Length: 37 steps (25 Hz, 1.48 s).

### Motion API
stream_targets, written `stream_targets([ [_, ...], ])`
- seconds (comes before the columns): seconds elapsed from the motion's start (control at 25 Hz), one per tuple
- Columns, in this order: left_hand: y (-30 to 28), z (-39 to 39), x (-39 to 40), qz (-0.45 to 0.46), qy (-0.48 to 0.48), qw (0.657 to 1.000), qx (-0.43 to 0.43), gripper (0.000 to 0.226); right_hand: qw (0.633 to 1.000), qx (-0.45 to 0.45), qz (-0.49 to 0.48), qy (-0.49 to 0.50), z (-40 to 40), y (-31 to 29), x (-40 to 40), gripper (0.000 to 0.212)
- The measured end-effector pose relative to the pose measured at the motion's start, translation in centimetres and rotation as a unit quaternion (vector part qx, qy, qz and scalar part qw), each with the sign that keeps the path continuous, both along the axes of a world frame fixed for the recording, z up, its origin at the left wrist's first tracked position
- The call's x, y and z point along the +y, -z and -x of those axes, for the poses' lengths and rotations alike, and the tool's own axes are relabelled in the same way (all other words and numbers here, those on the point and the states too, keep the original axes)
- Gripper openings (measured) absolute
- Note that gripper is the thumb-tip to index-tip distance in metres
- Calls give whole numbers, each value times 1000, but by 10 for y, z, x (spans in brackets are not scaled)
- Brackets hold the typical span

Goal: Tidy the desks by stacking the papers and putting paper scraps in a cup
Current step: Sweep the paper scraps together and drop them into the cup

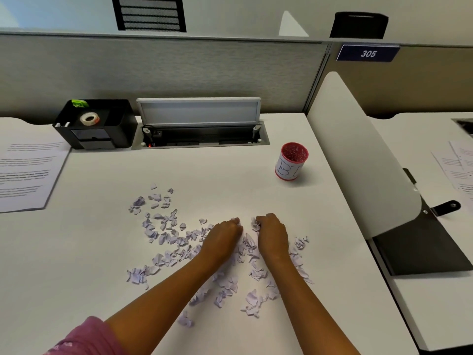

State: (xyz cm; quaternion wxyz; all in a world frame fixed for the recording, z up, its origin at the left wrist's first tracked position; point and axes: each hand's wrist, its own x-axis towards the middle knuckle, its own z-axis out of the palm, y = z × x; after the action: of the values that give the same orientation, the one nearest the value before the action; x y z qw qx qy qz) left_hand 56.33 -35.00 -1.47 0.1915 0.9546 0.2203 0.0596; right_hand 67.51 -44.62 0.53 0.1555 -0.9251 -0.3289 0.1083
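Both hands, the left hand [225, 233] and right hand [271, 230], curl around paper scraps [166, 237] on the table [230, 175]. The cup [291, 161] stands farther away, up and right, nearer the right hand.

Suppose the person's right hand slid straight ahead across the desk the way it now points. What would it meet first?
The right hand points up and slightly left, its fingers curled on paper scraps. Beyond those lies bare desk, then probably the open cable tray. The red cup sits off to the right, likely missed.
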Motion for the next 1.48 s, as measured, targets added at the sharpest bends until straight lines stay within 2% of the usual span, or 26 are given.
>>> stream_targets([
  [0.2, -14, 0, 19, 99, -65, 993, -27, 19, 999, 43, -17, 4, -29, -1, -4, 24],
  [0.36, -35, -8, 33, 192, -180, 962, -76, 17, 983, 117, -135, 49, -52, -16, -16, 25],
  [0.48, -55, -14, 43, 296, -220, 922, -115, 13, 944, 247, -213, 58, -72, -37, -24, 21],
  [0.6, -82, -32, 42, 451, -211, 854, -148, 15, 868, 396, -283, 96, -93, -58, -23, 18],
  [0.64, -91, -43, 42, 486, -202, 836, -156, 18, 852, 415, -302, 106, -102, -64, -20, 18],
  [0.72, -107, -72, 44, 510, -197, 821, -161, 21, 833, 428, -331, 118, -118, -74, -16, 19],
  [0.88, -131, -144, 54, 504, -208, 825, -150, 23, 811, 432, -370, 134, -146, -82, -8, 17],
  [1.04, -134, -215, 69, 430, -236, 867, -87, 20, 812, 425, -378, 130, -169, -85, 0, 16],
  [1.2, -130, -255, 73, 386, -245, 888, -50, 27, 819, 392, -390, 152, -199, -93, 12, 16],
  [1.36, -133, -262, 69, 373, -190, 908, -18, 30, 850, 346, -371, 142, -222, -94, 32, 15],
  [1.48, -139, -261, 72, 404, -166, 899, -32, 43, 903, 259, -313, 138, -230, -93, 51, 16],
])
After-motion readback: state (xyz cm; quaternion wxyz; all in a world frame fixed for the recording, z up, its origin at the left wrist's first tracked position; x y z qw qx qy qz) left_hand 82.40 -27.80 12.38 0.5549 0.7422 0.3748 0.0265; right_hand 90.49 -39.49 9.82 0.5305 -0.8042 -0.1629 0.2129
